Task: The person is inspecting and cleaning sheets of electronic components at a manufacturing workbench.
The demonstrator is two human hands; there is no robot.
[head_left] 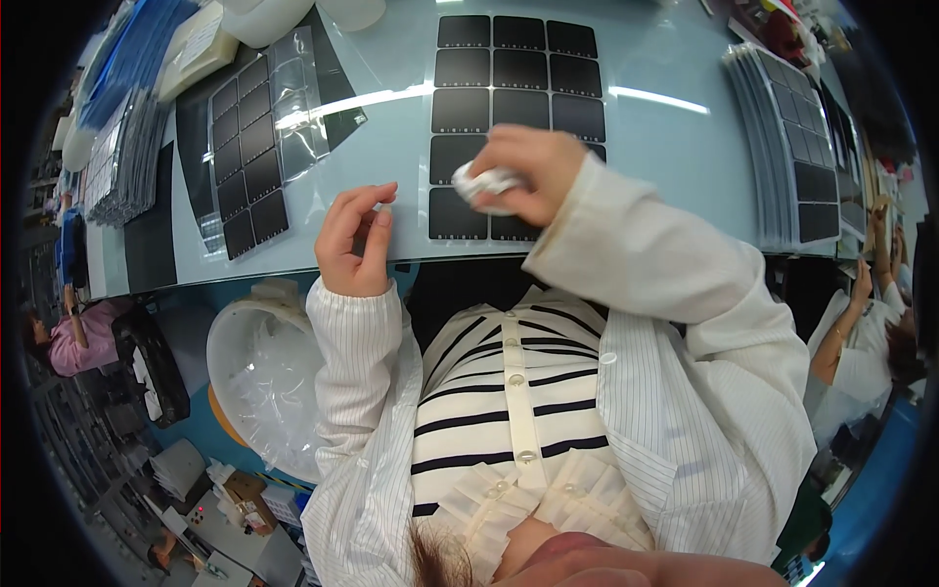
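My right hand [538, 176] is closed on a crumpled white wiping cloth [487, 186], slightly blurred. It rests over the lower part of a sheet of black rectangular panels [492, 68], laid out in three columns, and hides some of them. My left hand [357, 240] is at the table's front edge, left of that sheet. Its fingers are loosely curled, thumb and forefinger apart, and nothing shows between them.
On the left of the glossy table [391, 137] lies another sheet of black panels [245, 147] in clear film. Stacks of clear-edged panel sheets stand at the left [127, 161] and right [782, 147]. Below the edge, a white bin [220, 362] holds clear plastic. Other people are at both sides.
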